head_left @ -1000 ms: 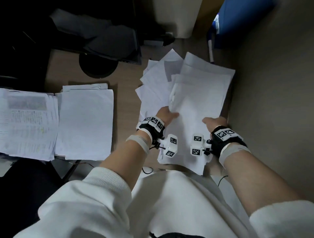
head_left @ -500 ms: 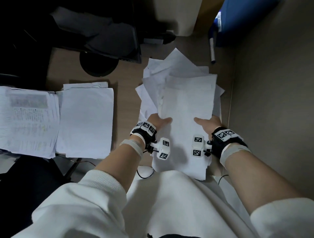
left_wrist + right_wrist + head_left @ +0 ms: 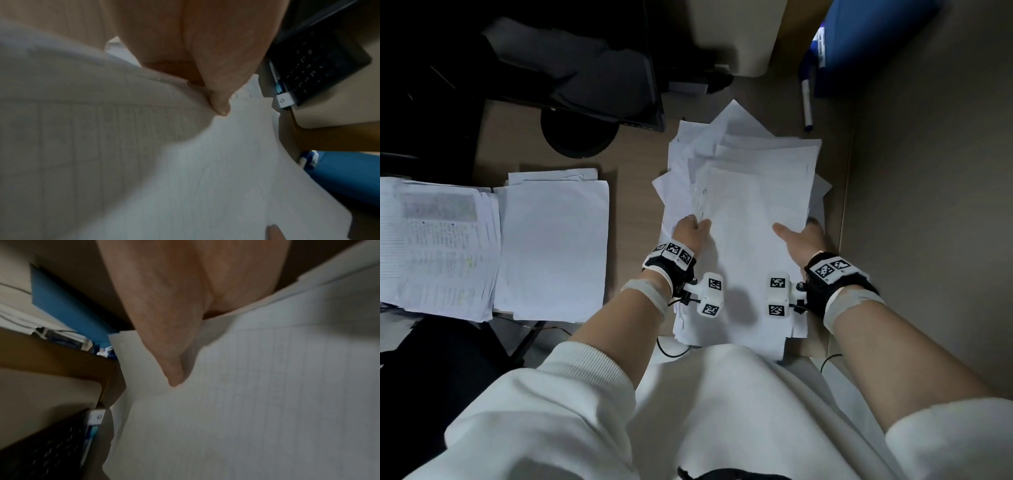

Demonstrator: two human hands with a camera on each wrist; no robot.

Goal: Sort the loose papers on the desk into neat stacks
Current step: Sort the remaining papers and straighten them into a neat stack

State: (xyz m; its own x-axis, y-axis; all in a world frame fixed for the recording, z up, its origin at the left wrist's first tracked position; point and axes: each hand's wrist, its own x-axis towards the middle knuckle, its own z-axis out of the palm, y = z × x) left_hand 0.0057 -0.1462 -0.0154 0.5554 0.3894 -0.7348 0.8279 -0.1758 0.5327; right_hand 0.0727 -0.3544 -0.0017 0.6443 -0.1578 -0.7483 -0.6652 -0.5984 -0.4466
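Both hands (image 3: 746,236) grip a white, unevenly fanned paper pile (image 3: 750,192).

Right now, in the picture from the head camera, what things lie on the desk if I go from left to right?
Printed paper stack → blank paper stack → left hand → loose pile of papers it holds → right hand → desk's right edge.

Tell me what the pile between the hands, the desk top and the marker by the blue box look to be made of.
Pile: thin white paper, matte; sheets fan out at odd angles and curl at the edges, some with a faint printed grid.
Desk top: looks like wood-pattern laminate, light brown, low sheen; solid wood can't be ruled out.
Marker: probably plastic, smooth white barrel with a blue end.
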